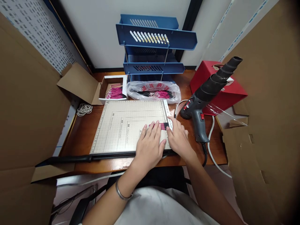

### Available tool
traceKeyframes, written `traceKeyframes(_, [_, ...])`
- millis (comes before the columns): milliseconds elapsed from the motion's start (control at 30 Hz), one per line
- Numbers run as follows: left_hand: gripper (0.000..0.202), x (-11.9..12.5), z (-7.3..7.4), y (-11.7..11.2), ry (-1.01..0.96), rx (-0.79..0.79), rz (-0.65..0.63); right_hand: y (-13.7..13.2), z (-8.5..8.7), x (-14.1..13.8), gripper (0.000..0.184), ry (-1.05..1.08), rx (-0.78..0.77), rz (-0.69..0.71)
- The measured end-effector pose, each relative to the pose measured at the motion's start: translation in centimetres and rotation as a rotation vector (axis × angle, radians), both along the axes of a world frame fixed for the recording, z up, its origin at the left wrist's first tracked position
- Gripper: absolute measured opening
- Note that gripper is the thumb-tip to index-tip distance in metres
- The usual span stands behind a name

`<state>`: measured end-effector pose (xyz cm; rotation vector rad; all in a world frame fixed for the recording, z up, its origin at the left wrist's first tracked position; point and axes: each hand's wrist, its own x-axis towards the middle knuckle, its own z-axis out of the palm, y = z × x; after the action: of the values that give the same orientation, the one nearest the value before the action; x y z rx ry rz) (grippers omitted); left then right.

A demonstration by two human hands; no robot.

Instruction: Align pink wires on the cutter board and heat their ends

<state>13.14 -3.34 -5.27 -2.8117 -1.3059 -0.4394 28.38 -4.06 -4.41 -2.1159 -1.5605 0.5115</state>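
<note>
A paper cutter (pixel 112 131) with a printed size grid lies on the desk. On its right part rests a small bundle of pink and black wires (pixel 162 126), laid side by side. My left hand (pixel 150 143) lies flat over the left part of the bundle, fingers stretched out, hiding that end. At the board's right edge, my right hand (pixel 179 137) touches the black ends of the wires with its thumb side; its fingers are apart from the thumb and bent over the edge. The cutter's black blade arm (pixel 67 159) runs along the near edge and sticks out left.
Behind the cutter stand an open box (pixel 101 90) of pink wires and a plastic bag (pixel 131 90) of more wires. Blue stacked trays (pixel 154 67) rise behind them. To the right are a heat gun (pixel 199 122) and a red box (pixel 234 93). Cardboard walls (pixel 264 125) flank both sides.
</note>
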Motion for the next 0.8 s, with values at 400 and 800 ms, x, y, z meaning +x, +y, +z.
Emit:
traceKeyframes(400, [0.061, 1.1, -0.3, -0.1, 0.011, 0.001, -0.046, 2.0, -0.5, 1.1, 0.037, 0.007, 0.051, 0.046])
traceKeyframes(800, [0.072, 0.1, -0.6, 0.9, 0.02, -0.052, -0.153, 2.2, -0.4, 1.0, 0.024, -0.077, 0.059, 0.053])
